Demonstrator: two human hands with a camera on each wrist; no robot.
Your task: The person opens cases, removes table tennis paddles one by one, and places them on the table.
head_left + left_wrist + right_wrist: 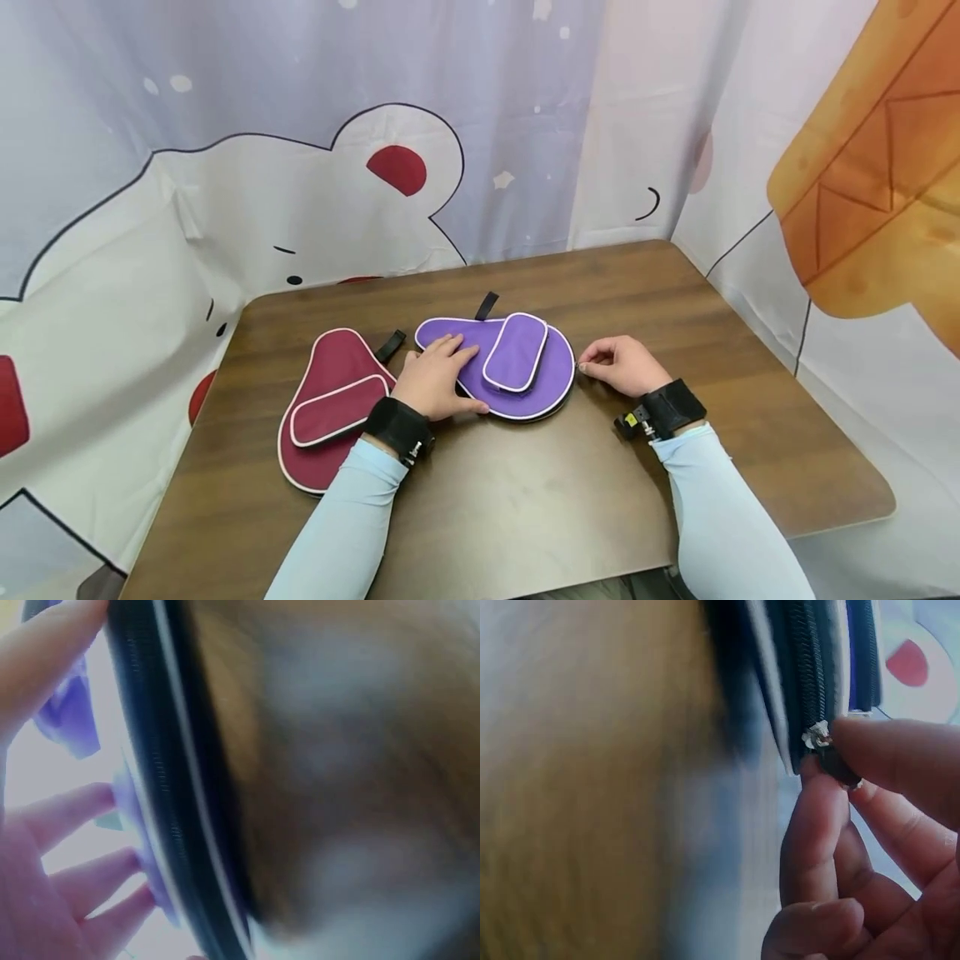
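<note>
A purple paddle case (525, 392) with a raised pocket (514, 352) lies flat on the brown table (525, 492). My left hand (437, 377) rests flat on its left part, fingers straight; in the left wrist view those fingers (75, 877) lie along the case's black zipper edge (161, 787). My right hand (618, 363) is at the case's right rim. In the right wrist view its thumb and forefinger pinch the small metal zipper pull (819, 737) on the black zipper (806, 667).
A dark red paddle case (330, 408) of the same shape lies to the left, partly under my left wrist. Printed curtains hang close behind and on both sides. Bare tabletop stretches toward me and to the right.
</note>
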